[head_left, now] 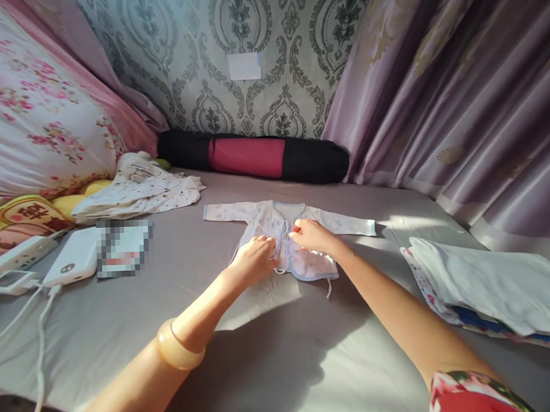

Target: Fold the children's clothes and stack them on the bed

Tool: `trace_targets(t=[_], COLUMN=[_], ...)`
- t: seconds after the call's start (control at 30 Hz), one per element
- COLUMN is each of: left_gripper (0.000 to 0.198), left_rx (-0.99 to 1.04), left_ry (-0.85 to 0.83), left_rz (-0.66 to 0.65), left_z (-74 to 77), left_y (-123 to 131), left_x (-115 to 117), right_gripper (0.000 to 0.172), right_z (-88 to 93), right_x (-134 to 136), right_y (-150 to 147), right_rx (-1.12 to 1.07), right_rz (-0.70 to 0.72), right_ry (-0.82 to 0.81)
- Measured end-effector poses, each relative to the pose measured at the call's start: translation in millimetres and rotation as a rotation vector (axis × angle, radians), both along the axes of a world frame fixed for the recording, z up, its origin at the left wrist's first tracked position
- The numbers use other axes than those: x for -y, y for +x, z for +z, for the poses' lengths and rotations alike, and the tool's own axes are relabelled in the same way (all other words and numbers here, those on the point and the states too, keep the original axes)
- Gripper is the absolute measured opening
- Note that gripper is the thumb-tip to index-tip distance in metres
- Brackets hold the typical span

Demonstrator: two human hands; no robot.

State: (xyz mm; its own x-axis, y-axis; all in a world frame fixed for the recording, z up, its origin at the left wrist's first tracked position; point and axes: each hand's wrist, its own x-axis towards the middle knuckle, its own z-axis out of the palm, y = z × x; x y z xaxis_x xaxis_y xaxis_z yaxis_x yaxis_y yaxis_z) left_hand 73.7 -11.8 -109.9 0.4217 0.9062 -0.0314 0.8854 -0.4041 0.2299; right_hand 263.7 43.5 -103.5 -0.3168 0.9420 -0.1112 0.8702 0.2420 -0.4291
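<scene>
A small white baby top (pixel 313 262) with pale blue edging lies spread on the grey sheet, its sleeves stretched out to both sides. My left hand (pixel 255 258) rests over its lower left front, fingers curled and pressed together. Just to the right, my right hand (pixel 310 235) is closed in a pinch at the middle of the front. Thin ties (pixel 285 229) run between the two hands; their ends at the fingertips are too small to make out. Another tie (pixel 329 287) hangs from the lower right hem.
Folded clothes (pixel 498 282) are stacked at the right. On the left are a crumpled white garment (pixel 143 189), a white power bank (pixel 73 256), a power strip (pixel 19 257) and cables. A black and red rolled bag (pixel 250 156) lies along the wall.
</scene>
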Motion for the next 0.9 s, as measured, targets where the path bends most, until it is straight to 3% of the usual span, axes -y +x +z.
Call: trace_targets(t=[0.17,0.33,0.43,0.57,0.73,0.9], left_gripper=[0.014,0.016,0.018,0.018,0.023,0.023], left_rx=[0.118,0.143,0.181,0.270,0.312,0.324], left_ry=[-0.006,0.004,-0.001,-0.059,-0.028,0.045], left_rz=[0.066,0.196,0.214,0.193,0.156,0.094], left_z=[-18.6,-18.2,-18.5,-13.6,6.7,7.8], left_y=[-10.5,-7.7,-11.1,-20.6,-13.4,10.8], left_x=[-7.0,-12.8,-17.6,-23.7,-20.0,-8.2], right_gripper=[0.041,0.024,0.022,0.009,0.020,0.008], right_z=[-16.4,-25.6,-27.9,-23.0,-2.7,13.4], right_x=[43.8,57.9,54.5,41.2,24.4,21.2], right_y=[-13.5,-20.7,-17.3,-3.5,8.7,4.8], right_rx=[0.107,0.225,0.245,-0.056,-0.616,-0.804], right_rz=[-0.010,-0.062,-0.054,-0.140,-0.303,-0.348], right_ry=[0.005,0.114,0.159,-0.038,-0.380,-0.460])
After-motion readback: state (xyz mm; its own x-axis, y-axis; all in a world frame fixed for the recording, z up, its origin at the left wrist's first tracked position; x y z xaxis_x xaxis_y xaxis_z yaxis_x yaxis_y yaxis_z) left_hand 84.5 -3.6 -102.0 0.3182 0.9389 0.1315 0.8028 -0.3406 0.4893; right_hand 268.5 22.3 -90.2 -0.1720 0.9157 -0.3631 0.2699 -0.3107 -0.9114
